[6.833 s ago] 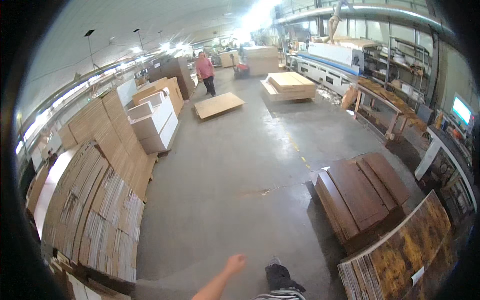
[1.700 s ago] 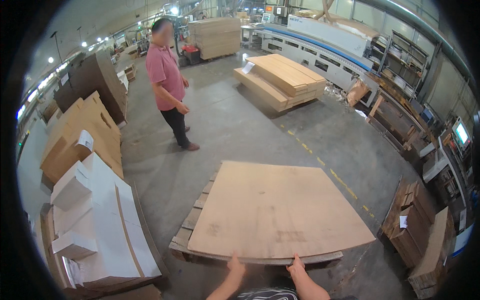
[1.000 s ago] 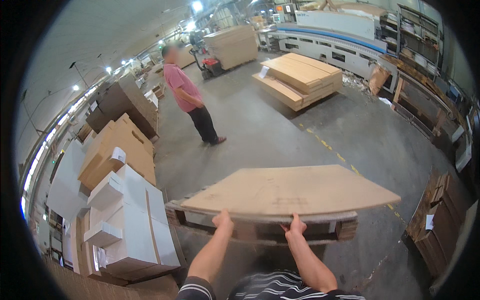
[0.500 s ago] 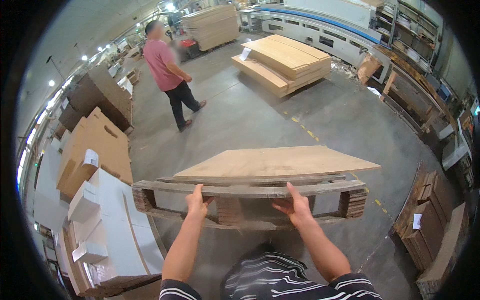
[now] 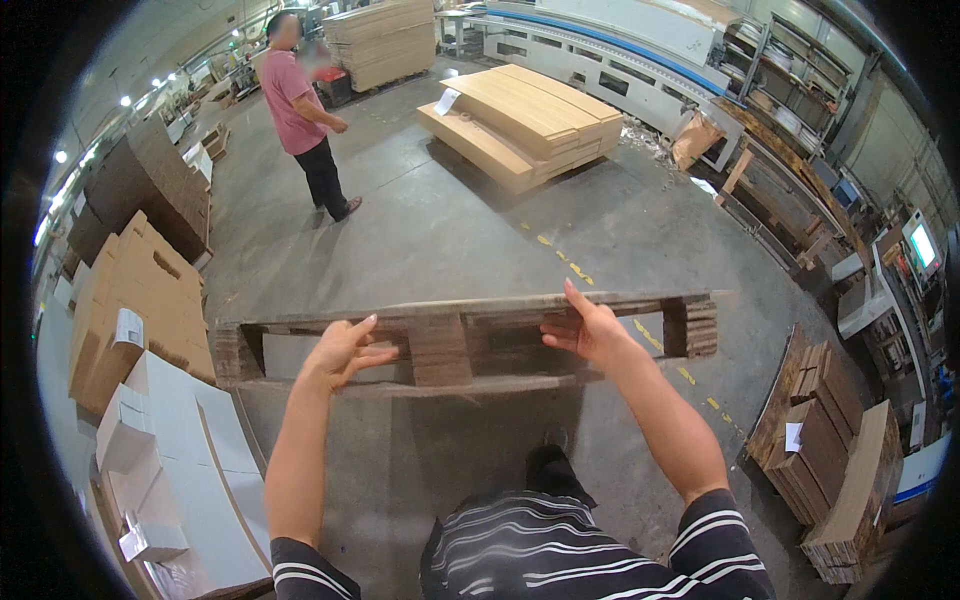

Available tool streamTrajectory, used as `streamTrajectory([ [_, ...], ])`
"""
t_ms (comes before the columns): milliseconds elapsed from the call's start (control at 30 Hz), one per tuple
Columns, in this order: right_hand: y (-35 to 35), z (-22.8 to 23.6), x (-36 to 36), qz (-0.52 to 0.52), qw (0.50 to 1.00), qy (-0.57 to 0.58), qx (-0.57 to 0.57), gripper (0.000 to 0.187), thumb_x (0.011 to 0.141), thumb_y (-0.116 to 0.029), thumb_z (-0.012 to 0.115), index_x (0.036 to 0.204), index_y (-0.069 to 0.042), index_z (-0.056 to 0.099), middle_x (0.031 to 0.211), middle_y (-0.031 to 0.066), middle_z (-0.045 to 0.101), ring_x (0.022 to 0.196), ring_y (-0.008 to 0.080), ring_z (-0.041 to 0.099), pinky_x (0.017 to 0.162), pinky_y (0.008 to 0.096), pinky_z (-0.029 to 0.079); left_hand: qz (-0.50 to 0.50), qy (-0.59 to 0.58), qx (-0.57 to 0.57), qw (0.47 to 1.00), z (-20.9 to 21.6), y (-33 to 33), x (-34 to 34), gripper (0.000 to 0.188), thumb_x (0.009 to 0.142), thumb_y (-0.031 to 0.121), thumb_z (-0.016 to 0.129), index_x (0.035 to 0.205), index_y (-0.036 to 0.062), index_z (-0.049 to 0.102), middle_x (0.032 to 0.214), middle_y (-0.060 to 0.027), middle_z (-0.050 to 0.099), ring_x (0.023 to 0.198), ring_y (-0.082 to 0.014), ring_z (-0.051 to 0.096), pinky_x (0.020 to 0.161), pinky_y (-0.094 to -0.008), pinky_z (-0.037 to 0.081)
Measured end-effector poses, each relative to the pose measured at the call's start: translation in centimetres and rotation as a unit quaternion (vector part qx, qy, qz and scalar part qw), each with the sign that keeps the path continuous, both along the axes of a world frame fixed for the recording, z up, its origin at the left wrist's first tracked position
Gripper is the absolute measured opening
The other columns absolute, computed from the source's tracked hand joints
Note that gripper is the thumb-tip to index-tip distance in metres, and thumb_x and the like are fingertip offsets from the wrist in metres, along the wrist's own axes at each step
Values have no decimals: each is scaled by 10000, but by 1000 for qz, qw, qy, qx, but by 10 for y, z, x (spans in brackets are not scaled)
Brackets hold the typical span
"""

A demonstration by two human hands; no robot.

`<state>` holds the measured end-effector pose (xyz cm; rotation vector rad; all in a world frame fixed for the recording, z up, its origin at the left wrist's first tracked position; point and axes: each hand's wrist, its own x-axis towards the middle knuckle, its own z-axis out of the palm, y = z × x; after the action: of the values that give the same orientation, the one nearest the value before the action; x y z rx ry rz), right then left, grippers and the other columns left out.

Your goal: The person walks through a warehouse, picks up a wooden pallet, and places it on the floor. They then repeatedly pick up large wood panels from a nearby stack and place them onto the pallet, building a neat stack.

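Note:
A weathered wooden pallet (image 5: pixel 440 352) spans the space in front of me, its open side toward me and slightly blurred. My left hand (image 5: pixel 340 352) has its thumb by the upper slat and its fingers reaching into the gap left of the middle block. Over the top edge goes the thumb of my right hand (image 5: pixel 592 332), while its other fingers lie under the slat right of that block. Both hands hold the pallet by this near upper slat. Only a thin pale edge shows along its top; the upper face is hidden from me.
A low stack of pale boards (image 5: pixel 545 115) stands ahead on the floor. At far left a person in a pink shirt (image 5: pixel 290 110) stands. White panels (image 5: pixel 180 440) and cardboard (image 5: pixel 140 290) line my left; brown board stacks (image 5: pixel 830 430) stand on my right.
The pallet has come up and tilted so that the broad pale sheet on it is now seen only edge-on. My left hand has shifted left, and the view has swung right.

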<state>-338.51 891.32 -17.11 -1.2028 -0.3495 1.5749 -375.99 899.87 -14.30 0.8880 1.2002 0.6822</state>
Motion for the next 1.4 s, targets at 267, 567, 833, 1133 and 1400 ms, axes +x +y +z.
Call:
streamTrajectory([
  [267, 58, 20, 22, 47, 997, -57, -20, 826, 829, -565, 635, 1386, -42, 321, 1291, 237, 456, 1085, 375, 573, 794, 464, 583, -76, 374, 661, 646, 39, 36, 115, 257, 827, 199, 674, 982, -4, 652, 945, -164, 681, 946, -287, 646, 828, -395, 514],
  [567, 68, 71, 80, 279, 938, -204, 35, 684, 898, -557, 534, 1203, 55, 498, 996, 236, 618, 748, 275, 673, 639, 365, 601, -357, 482, 454, 658, 30, 111, 183, 242, 751, 166, 611, 977, 112, 677, 931, -208, 642, 903, -417, 577, 766, -476, 472],
  [833, 81, 40, 359, 67, 655, -742, 124, 453, 773, -186, 721, 1197, -87, 593, 1115, 125, 653, 1056, 288, 616, 937, 389, 490, -310, 513, 376, 707, 55, 123, 190, 374, 640, 14, 580, 981, 98, 709, 805, -212, 629, 704, -358, 601, 697, -373, 498],
  [1133, 146, -86, 423, 347, 470, -803, 117, 253, 790, -332, 689, 903, -119, 610, 820, 97, 676, 798, 318, 663, 658, 442, 518, -208, 507, 430, 718, 52, 134, 192, 495, 630, -20, 696, 1118, 48, 652, 1160, -138, 647, 1096, -280, 610, 918, -334, 475],
  [1400, 199, -60, 442, 260, 472, -827, 161, 432, 728, -568, 679, 772, -143, 612, 706, 92, 659, 709, 319, 663, 603, 432, 507, -199, 479, 457, 723, 44, 182, 207, 517, 584, -16, 746, 1091, 22, 655, 1194, -144, 634, 1134, -277, 577, 1003, -365, 398],
])
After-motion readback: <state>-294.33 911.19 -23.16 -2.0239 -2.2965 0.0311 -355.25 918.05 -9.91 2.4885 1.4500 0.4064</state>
